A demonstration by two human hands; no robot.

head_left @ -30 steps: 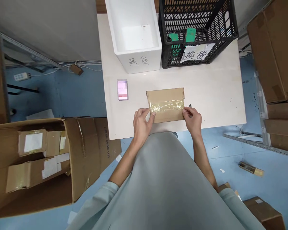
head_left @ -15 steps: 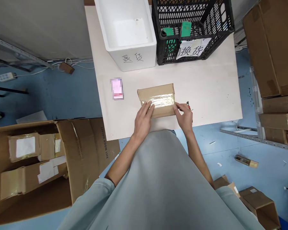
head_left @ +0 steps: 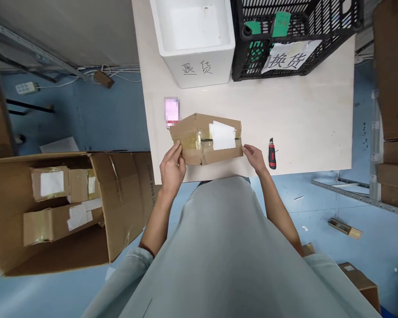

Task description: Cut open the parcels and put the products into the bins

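A small brown cardboard box (head_left: 207, 155) lies on the table in front of me, a white label (head_left: 223, 136) and clear tape on its upper face. A dark slit runs along the middle, partly under the label. My left hand (head_left: 172, 170) pinches the box's left end between thumb and fingers. At the lower right corner, my right hand (head_left: 254, 158) has its thumb and fingertips closed on the edge. A red and black box cutter (head_left: 272, 154) rests on the table to the right of that hand.
A white foam bin (head_left: 205, 73) and a black plastic crate (head_left: 240, 66) holding green boxes stand at the table's (head_left: 305, 115) back. A blurred pink item (head_left: 172, 110) lies left. A large carton (head_left: 119, 198) with several parcels is at lower left.
The box has been turned so its labelled, slit face shows instead of a taped one. My left hand has shifted left to its end. The cutter, partly covered before, now lies in full view.
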